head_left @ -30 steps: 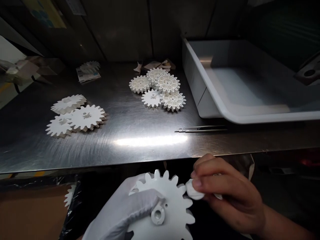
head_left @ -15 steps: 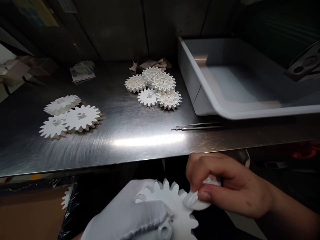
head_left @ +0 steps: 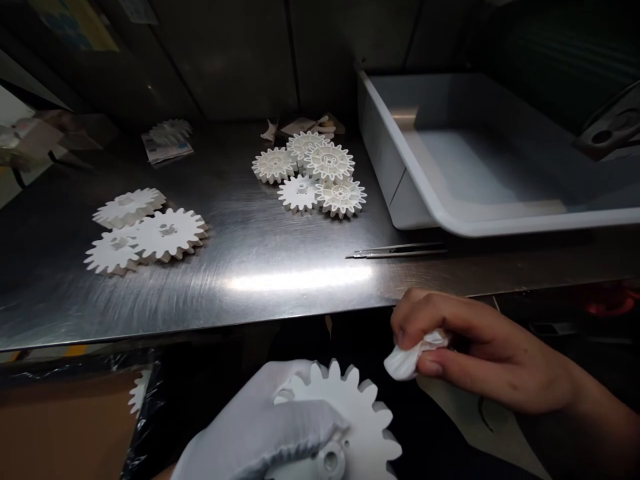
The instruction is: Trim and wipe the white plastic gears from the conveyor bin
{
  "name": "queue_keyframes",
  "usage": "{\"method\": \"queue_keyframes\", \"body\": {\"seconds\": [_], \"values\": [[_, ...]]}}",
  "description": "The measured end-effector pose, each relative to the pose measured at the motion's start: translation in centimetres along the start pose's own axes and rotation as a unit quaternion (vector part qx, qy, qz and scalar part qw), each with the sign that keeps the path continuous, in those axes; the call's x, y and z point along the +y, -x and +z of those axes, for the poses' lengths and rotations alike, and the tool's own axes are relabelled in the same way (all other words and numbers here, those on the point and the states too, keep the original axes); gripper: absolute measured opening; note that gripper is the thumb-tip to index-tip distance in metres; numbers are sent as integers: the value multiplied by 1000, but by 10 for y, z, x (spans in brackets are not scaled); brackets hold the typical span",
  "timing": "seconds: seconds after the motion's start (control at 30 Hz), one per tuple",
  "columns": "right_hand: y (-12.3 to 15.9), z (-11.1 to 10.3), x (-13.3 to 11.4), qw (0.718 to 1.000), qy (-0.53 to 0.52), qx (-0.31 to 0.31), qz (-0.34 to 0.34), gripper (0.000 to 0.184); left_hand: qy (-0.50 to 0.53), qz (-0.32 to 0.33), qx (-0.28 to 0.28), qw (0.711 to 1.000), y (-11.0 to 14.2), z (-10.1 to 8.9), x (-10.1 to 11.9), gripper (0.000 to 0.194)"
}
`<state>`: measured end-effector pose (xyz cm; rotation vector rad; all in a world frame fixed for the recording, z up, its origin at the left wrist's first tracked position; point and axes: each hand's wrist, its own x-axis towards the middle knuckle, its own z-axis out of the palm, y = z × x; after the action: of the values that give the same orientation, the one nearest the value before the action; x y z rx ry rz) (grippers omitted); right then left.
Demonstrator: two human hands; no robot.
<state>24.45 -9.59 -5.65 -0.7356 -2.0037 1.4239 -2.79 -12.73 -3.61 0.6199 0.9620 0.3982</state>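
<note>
My left hand [head_left: 260, 427], in a white glove, grips a large white gear [head_left: 350, 420] below the table's front edge, thumb lying across its face near the hub. My bare right hand [head_left: 475, 353] is closed on a small crumpled white cloth [head_left: 410, 357], held just right of the gear's teeth and apart from them.
The steel table [head_left: 280, 273] carries three large white gears [head_left: 145, 233] at the left, several smaller gears [head_left: 315, 173] at the middle back, tweezers [head_left: 395, 251] near the front edge, and a grey tray [head_left: 480, 153] at the right. A cardboard box [head_left: 65, 427] sits below left.
My right hand with the cloth has lifted off the gear's edge and moved right and slightly up. The gloved left hand keeps its hold on the gear.
</note>
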Motion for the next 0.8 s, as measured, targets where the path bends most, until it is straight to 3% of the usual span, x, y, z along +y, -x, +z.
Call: {"method": "queue_keyframes", "body": {"seconds": [0.13, 0.27, 0.47, 0.57, 0.67, 0.8], "values": [[-8, 4, 5, 997, -78, 13, -18, 11, -59, 2, -51, 997, -4, 2, 4, 18], [-25, 4, 5, 991, -127, -45, -15, 9, -91, 4, -80, 993, -8, 9, 7, 17], [-40, -2, -15, 977, -15, -201, -69, 15, -115, -4, -107, 988, -12, 19, 10, 18], [-42, -3, -27, 969, 0, -236, -76, 17, -113, -2, -122, 986, -13, 21, 14, 20], [-39, -4, -29, 971, -78, -205, -91, 19, -101, 9, -115, 988, -12, 19, 17, 11], [-25, -7, -14, 994, -81, -39, -62, 9, -74, -1, -98, 992, -8, 15, 14, 15]]}}
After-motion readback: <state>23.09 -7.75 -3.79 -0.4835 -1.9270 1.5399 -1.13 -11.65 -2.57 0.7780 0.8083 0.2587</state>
